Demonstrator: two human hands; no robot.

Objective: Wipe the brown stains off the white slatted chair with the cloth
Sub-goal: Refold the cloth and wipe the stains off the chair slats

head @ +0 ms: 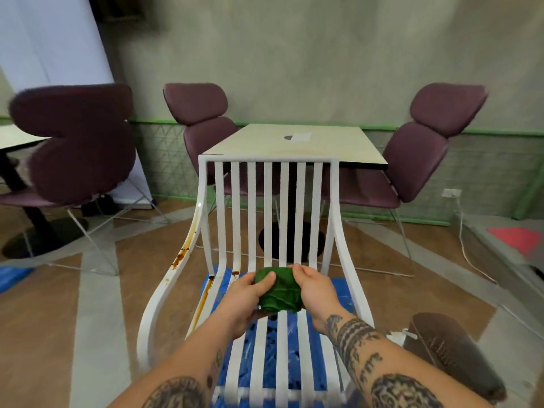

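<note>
Both hands are seen in the head view closed on one green cloth (279, 290), which is bunched into a wad and held above the seat of the white slatted chair (268, 207). The left hand (250, 295) is clamped on the cloth's left side, thumb on top and fingers wrapped beneath. The right hand (312, 285) is clamped on its right side, fingertips pressed into the upper edge. The cloth is held over the middle seat slats, near the foot of the backrest; whether it touches the slats cannot be told.

Brown stains (180, 256) are noted along the chair's left armrest, running down its curve. Further brown streaks (204, 298) are noted on the leftmost seat slat, with small spots at the base of the nearest back slats. The right armrest is recorded as white.

A blue sheet (341, 293) is seen on the floor beneath the seat, visible between the slats. A table (294, 142) stands just behind the backrest, flanked by purple chairs (424, 160). Tattooed forearms enter from the lower edge.
</note>
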